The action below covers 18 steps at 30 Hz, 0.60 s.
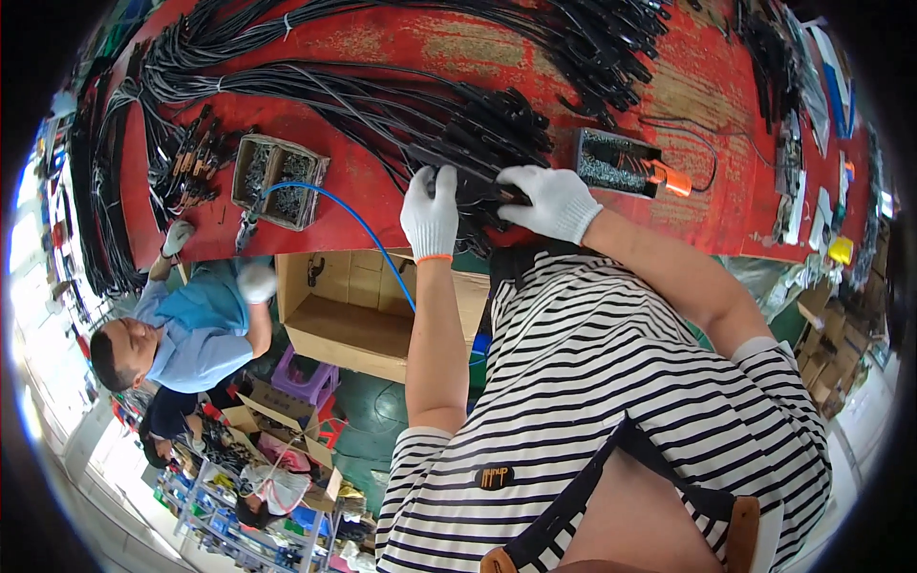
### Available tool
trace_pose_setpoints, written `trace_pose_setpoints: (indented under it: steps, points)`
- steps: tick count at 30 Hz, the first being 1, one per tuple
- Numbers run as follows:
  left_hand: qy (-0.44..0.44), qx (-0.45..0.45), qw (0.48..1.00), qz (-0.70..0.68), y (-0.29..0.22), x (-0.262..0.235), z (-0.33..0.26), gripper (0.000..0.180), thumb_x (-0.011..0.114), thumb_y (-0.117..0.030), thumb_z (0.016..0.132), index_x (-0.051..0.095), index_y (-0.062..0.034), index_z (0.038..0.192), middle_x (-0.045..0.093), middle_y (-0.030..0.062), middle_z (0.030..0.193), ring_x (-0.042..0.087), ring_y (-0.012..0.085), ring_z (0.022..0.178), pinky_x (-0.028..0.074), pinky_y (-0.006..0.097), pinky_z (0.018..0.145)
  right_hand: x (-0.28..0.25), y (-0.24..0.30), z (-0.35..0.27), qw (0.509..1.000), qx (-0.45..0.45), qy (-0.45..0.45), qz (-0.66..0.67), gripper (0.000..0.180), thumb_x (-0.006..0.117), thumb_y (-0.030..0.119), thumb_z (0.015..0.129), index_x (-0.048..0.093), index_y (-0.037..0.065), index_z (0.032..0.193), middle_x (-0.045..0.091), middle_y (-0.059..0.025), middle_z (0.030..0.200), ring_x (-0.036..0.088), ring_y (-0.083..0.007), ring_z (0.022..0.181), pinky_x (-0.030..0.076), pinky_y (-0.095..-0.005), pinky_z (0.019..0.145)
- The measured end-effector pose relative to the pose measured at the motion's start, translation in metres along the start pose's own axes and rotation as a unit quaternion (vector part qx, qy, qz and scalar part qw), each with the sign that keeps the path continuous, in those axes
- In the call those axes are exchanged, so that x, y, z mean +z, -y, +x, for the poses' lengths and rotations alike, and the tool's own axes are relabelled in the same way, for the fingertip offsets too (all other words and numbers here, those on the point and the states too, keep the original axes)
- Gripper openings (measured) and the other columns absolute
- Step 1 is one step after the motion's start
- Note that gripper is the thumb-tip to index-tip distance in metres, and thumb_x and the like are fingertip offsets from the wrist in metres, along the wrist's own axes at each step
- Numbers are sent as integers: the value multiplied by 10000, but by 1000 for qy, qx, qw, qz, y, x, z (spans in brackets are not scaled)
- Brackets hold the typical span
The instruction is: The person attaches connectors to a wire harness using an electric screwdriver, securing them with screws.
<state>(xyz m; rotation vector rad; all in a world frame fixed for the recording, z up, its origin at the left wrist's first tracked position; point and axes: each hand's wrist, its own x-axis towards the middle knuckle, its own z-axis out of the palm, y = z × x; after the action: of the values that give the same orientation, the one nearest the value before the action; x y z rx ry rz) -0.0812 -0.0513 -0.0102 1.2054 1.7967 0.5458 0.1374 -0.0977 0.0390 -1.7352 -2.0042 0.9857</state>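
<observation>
A thick bundle of black cables (330, 86) with long black plastic end pieces (497, 124) lies on the red worktable (353, 191). At the near end of that pile, my white-gloved left hand (430, 215) has its fingers closed on a black end piece. My right hand (554, 202), gloved too, reaches in from the right, with thumb and fingers pinched on a black piece beside the left hand. Exactly how the pieces sit in the fingers is partly hidden by the gloves.
A two-part box of screws (280, 181) stands left, a metal screw tray (611, 162) with an orange-handled tool (671, 179) right. A blue air hose (353, 215) crosses the table edge above an open carton (349, 329). A co-worker (196, 325) in blue works at left.
</observation>
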Motion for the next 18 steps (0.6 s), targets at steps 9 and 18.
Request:
trace_pose_setpoints:
  steps: [9,18]
  points:
    - [-218,-90,970,51,39,-9,-7,716,633,-627,936,654,-51,1361,684,223,1225,656,354,1178,496,432,1031,-29,-74,47,965,134,-117,191,415,777,334,900,711,55,1199,744,-172,1094,731,-311,1008,561,-372,880]
    - [-135,-207,962,-120,98,31,-10,929,411,-746,994,506,27,1500,550,257,1492,518,376,1371,373,418,1151,10,-189,132,956,157,-42,246,772,650,618,941,593,21,1427,650,-228,1385,594,-343,1332,447,-380,1101]
